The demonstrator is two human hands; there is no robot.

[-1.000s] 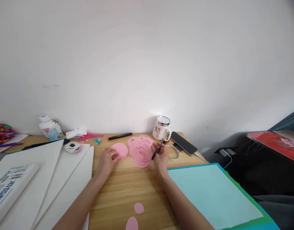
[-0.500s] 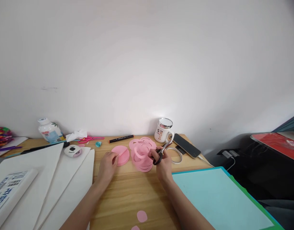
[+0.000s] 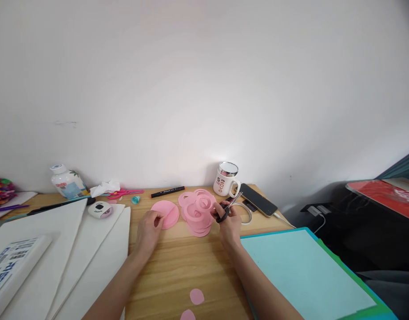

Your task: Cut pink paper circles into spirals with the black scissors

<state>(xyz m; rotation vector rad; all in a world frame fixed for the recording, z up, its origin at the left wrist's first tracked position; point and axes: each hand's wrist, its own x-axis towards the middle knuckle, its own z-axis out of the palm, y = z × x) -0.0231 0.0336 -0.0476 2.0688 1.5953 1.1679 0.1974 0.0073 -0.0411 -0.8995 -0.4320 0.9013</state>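
Observation:
My left hand is closed, thumb and fingers pinched at the near left edge of a pink paper circle with a slit or fold line across it. My right hand is wrapped round black-handled scissors, their blades pointing up and away, apart at the tips. Its fingertips are at the right side of a pile of pink paper rings and cut-outs. A smaller curled pink ring lies on top of that pile.
Behind stand a white mug, a phone and a black marker. A tape roll lies beside my right hand. White sheets are at left, a light blue sheet at right. Small pink pieces lie near the front.
The pink ring that stood up by my right fingers now lies flatter on the pile. My right hand has drawn slightly right with the scissors. My left hand keeps its pinch.

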